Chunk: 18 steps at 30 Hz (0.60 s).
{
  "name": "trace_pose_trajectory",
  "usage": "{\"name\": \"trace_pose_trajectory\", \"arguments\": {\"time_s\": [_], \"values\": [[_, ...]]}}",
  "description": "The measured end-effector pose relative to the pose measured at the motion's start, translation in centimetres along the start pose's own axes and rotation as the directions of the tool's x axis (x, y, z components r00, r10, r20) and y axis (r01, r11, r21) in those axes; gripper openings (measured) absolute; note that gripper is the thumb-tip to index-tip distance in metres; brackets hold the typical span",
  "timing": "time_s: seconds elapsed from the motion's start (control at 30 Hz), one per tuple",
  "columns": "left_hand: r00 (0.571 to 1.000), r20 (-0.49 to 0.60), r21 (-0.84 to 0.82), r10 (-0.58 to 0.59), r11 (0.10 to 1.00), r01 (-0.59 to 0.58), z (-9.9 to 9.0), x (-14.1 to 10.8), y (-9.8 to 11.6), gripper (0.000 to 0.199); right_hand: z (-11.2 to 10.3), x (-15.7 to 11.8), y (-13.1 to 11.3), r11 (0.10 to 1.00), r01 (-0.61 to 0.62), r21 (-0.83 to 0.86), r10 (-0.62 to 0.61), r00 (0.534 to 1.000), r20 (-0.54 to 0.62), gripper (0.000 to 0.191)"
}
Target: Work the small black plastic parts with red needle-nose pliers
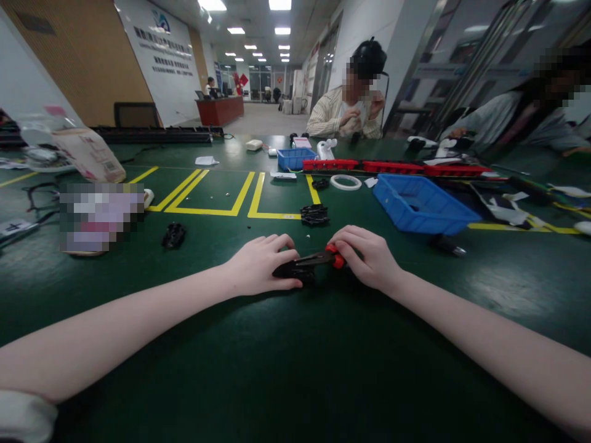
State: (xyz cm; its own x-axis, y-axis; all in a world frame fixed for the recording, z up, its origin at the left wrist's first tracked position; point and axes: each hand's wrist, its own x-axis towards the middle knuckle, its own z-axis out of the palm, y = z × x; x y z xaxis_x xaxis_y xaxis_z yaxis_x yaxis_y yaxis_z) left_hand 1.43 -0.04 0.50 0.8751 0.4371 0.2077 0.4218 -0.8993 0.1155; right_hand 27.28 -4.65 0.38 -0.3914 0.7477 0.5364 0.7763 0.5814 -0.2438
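Observation:
Red-handled pliers (335,256) are gripped in my right hand (369,255), their dark jaws pointing left. My left hand (258,264) is closed on a black plastic part (302,274) lying at the table's middle. The jaw tips reach that part close to my left fingertips; whether they bite on it I cannot tell. Just beyond my hands sits a cluster of similar black parts (314,214). Another black part (174,235) lies to the left of my left hand.
A blue bin (422,206) stands right of my right hand, a smaller blue bin (295,159) farther back. Red strips (397,167) cross the green table (295,369). A white tape ring (345,182) lies near them. Two people sit at the far side and right.

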Motion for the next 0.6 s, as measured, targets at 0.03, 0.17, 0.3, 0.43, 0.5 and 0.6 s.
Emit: {"name": "trace_pose_trajectory", "arguments": {"time_s": [0.03,0.17,0.3,0.43,0.5,0.6], "values": [[1.0,-0.002,0.008,-0.005,1.0,0.005,0.0,-0.1,0.0,0.043,0.0,0.0,0.1,1.0,-0.012,-0.003,0.012,1.0,-0.011,0.033],[1.0,-0.03,0.038,0.004,0.999,-0.003,-0.2,-0.5,0.2,0.044,0.0,0.1,0.9,0.996,-0.072,-0.059,0.071,0.997,-0.022,0.029],[1.0,-0.029,0.045,0.009,0.999,-0.007,-0.4,-0.9,0.4,0.046,0.1,0.2,1.9,0.981,-0.128,-0.143,0.126,0.992,-0.024,0.028],[1.0,-0.029,0.032,-0.008,0.999,0.009,-0.7,-1.0,0.4,0.051,0.3,0.3,2.6,0.97,-0.115,-0.216,0.121,0.993,0.012,0.027],[1.0,-0.03,0.041,0.002,0.999,-0.001,-1.3,-1.0,0.5,0.059,0.4,0.4,2.7,0.967,-0.086,-0.24,0.098,0.994,0.041,0.027],[0.994,-0.082,0.009,0.066,0.998,-0.065,-2.5,-1.3,1.1,0.068,0.5,0.5,2.6,0.961,-0.052,-0.273,0.071,0.996,0.06,0.027]]}}
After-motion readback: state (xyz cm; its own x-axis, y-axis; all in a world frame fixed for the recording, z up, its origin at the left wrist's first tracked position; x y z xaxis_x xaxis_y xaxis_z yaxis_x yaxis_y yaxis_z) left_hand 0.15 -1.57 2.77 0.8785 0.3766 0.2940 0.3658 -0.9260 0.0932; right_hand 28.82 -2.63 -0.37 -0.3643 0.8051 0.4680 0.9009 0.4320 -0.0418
